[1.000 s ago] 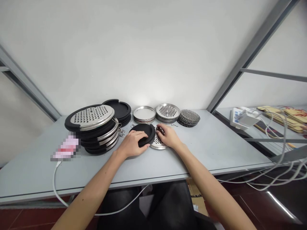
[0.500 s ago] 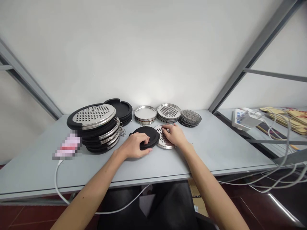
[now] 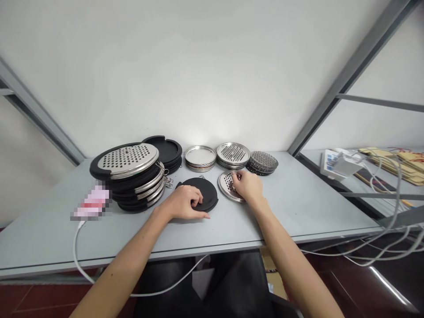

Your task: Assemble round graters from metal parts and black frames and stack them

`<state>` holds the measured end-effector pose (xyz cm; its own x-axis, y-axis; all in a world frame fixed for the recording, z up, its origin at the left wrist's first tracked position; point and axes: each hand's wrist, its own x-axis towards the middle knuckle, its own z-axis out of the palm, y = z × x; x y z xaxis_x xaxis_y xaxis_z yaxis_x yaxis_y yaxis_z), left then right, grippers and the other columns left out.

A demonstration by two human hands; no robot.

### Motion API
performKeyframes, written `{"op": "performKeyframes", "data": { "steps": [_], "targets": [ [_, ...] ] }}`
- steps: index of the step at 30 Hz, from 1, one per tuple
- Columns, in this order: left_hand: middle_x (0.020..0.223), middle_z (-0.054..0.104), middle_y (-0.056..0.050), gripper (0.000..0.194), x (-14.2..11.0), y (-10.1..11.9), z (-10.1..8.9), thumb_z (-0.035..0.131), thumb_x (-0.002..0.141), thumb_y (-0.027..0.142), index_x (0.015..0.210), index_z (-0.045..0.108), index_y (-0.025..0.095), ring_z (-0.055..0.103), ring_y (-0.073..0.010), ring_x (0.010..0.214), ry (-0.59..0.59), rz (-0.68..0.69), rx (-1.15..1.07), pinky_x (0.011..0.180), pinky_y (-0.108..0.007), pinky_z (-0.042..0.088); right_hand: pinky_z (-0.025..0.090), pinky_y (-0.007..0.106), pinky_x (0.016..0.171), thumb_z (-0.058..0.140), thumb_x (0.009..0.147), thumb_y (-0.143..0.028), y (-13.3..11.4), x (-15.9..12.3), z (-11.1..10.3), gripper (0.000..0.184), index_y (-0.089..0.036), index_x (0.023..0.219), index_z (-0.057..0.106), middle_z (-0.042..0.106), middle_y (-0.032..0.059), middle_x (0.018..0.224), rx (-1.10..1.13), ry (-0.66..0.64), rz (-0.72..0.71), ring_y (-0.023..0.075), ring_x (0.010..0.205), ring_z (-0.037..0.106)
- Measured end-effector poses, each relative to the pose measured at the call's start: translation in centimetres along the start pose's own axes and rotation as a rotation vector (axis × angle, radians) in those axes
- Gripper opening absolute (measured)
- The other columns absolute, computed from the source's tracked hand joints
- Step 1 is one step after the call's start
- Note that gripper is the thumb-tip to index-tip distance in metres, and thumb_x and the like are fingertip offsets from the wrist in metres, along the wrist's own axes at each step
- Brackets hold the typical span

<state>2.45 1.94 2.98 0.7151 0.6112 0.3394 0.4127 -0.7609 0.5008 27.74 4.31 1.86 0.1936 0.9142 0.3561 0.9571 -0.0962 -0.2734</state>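
Observation:
A round black rubber disc lies flat on the grey table in front of me. My left hand rests on its near left edge with fingers curled around the rim. Just to its right lies a perforated steel grater disc, apart from the black one. My right hand covers the steel disc's right part, fingers bent over its edge.
A tall stack of black-rimmed grater discs stands at the left, black discs behind it. Plain steel trays, grater discs and dark mesh discs line the back. A white cable hangs off the front left.
My right hand has slid the steel grater disc out from under the black disc toward the right. The two discs now lie side by side. My left hand stayed on the black disc.

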Motion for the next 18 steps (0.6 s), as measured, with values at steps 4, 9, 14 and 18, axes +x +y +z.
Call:
{"op": "performKeyframes", "data": {
  "steps": [4, 9, 14, 18],
  "targets": [
    [0.077, 0.069, -0.004, 0.043, 0.18, -0.08, -0.12, 0.079, 0.067, 0.045, 0.051, 0.050, 0.018, 0.064, -0.0184, 0.074, -0.006, 0.022, 0.079, 0.073, -0.031, 0.047, 0.046, 0.037, 0.080, 0.048, 0.089, -0.037, -0.02, -0.04, 0.14, 0.031, -0.017, 0.091, 0.071, 0.072, 0.0145, 0.089, 0.088, 0.014, -0.175, 0.0279, 0.091, 0.065],
    [0.100, 0.071, -0.004, 0.025, 0.41, 0.46, -0.08, 0.075, 0.073, 0.036, 0.094, 0.072, 0.024, 0.064, -0.0240, 0.096, -0.008, 0.051, 0.123, 0.095, -0.041, 0.042, 0.044, 0.041, 0.092, 0.064, 0.077, -0.052, -0.63, -0.58, 0.78, 0.044, -0.018, 0.104, 0.066, 0.068, 0.0135, 0.112, 0.194, -0.082, -0.415, 0.0307, 0.108, 0.059],
    [0.105, 0.073, -0.005, 0.025, 0.21, 0.59, -0.07, 0.069, 0.073, 0.020, 0.097, 0.073, 0.023, 0.064, -0.0256, 0.106, -0.074, 0.061, 0.030, 0.098, -0.041, 0.044, 0.042, 0.042, 0.098, 0.069, 0.076, -0.043, -0.35, -0.55, 0.90, 0.043, -0.017, 0.110, 0.064, 0.062, 0.0150, 0.123, 0.254, -0.136, -0.472, 0.0293, 0.114, 0.057],
    [0.105, 0.074, -0.003, 0.033, -0.15, 0.43, -0.75, 0.064, 0.068, 0.010, 0.098, 0.073, 0.023, 0.062, -0.0264, 0.113, -0.165, 0.033, -0.012, 0.107, -0.044, 0.038, 0.045, 0.037, 0.091, 0.059, 0.084, -0.041, -0.20, -0.19, 0.60, 0.032, -0.017, 0.105, 0.065, 0.067, 0.0119, 0.110, 0.305, -0.140, -0.442, 0.0259, 0.103, 0.061]
  ]
}}
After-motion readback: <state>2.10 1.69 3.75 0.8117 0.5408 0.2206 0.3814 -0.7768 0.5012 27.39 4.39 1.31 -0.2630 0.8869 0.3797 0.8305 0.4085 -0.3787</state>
